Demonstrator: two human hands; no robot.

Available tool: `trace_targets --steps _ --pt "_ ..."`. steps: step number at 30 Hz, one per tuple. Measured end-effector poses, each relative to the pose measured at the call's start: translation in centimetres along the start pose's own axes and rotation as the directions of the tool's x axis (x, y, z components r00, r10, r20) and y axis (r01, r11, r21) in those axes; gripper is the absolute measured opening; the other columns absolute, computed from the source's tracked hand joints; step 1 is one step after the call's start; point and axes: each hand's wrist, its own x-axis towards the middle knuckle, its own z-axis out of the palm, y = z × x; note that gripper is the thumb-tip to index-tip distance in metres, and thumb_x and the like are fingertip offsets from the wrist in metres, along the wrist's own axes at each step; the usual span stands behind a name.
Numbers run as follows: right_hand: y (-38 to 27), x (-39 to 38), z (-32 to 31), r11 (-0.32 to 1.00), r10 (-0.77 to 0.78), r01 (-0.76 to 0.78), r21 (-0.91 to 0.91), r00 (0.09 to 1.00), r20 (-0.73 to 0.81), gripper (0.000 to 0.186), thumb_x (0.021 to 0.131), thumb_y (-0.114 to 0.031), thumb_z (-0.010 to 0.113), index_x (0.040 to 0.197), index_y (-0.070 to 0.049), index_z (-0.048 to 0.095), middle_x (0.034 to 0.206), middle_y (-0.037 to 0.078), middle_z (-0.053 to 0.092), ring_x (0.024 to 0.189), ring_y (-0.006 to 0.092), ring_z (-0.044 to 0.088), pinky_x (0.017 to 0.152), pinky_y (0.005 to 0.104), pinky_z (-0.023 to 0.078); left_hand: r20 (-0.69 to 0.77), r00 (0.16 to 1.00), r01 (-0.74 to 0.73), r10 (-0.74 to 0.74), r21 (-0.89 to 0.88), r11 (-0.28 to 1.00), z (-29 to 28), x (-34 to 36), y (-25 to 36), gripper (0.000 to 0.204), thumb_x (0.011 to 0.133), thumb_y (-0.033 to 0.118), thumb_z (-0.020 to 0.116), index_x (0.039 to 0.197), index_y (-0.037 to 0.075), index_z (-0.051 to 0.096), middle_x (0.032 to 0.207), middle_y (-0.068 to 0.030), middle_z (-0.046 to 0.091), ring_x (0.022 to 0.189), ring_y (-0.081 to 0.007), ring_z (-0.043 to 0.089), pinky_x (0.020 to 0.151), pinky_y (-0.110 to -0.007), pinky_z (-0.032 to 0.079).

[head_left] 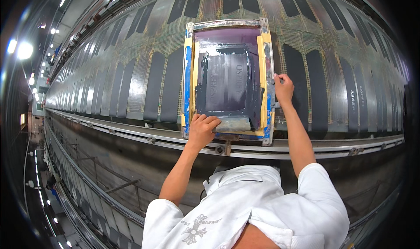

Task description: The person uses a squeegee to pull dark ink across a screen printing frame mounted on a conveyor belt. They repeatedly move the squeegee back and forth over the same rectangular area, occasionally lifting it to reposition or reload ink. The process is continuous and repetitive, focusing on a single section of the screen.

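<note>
A screen-printing frame [189,69] lies over the long table, its metal rim edged with blue and yellow tape. Dark ink is smeared around the mesh [226,85], where lettering shows through. Along the near end of the mesh rests a squeegee [238,124] with a pale, greyish-clear blade. My left hand [204,130] has its fingers curled over the squeegee's left end, at the frame's near left corner. On the far side of the mesh from it, my right hand [284,88] is closed at the frame's right edge, thumb and fingers pinched against the rim.
Rows of dark fabric pieces [295,74] lie flat on the table [135,91] to both sides and beyond the frame. Several at the right bear pale lettering. A metal rail [323,149] with clamps runs along the near edge. Another railed table [94,172] stands at the lower left.
</note>
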Motion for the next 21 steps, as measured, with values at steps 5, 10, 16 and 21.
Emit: trace_targets --steps 5,10,16,21 --pt "0.0 -0.1 0.3 0.994 0.061 -0.058 -0.095 0.998 0.029 0.032 0.093 -0.037 0.073 0.091 -0.006 0.072 0.086 0.019 0.073 0.086 0.0418 0.071 0.076 0.0451 0.053 0.035 0.998 -0.042 0.045 -0.08 0.996 0.7 -2.9 -1.5 0.043 0.059 -0.001 0.079 0.098 0.014 0.075 0.103 0.0023 0.074 0.084 -0.0208 0.062 0.081 -0.038 0.042" --pt "2.1 0.5 1.6 0.981 0.047 -0.039 -0.19 0.998 0.037 0.032 0.093 -0.039 0.073 0.094 -0.007 0.072 0.093 0.02 0.074 0.094 0.0446 0.07 0.081 0.0491 0.053 0.078 0.994 -0.066 0.072 -0.075 0.995 1.7 -1.1 -2.9 0.04 0.062 -0.001 0.078 0.099 0.014 0.074 0.104 0.0011 0.074 0.085 -0.022 0.063 0.081 -0.039 0.042" --pt "0.8 1.5 0.4 0.937 0.161 -0.081 -0.341 0.964 0.214 0.033 0.093 -0.04 0.072 0.095 -0.007 0.072 0.096 0.021 0.074 0.099 0.0461 0.069 0.085 0.0507 0.053 0.002 0.998 -0.067 0.068 -0.047 0.997 4.6 9.5 -9.2 0.028 0.072 0.001 0.07 0.096 0.016 0.075 0.098 -0.0003 0.075 0.086 -0.0241 0.065 0.083 -0.041 0.042" --pt "-7.1 5.2 0.8 0.979 -0.011 0.116 -0.17 0.856 0.517 0.04 0.088 -0.041 0.079 0.105 -0.004 0.074 0.108 0.017 0.074 0.101 0.0389 0.069 0.092 0.0447 0.053 0.0 0.996 -0.094 0.094 -0.023 0.995 5.5 19.1 -14.0 0.031 0.069 0.0 0.073 0.096 0.016 0.077 0.098 0.0003 0.075 0.086 -0.023 0.066 0.083 -0.04 0.042"
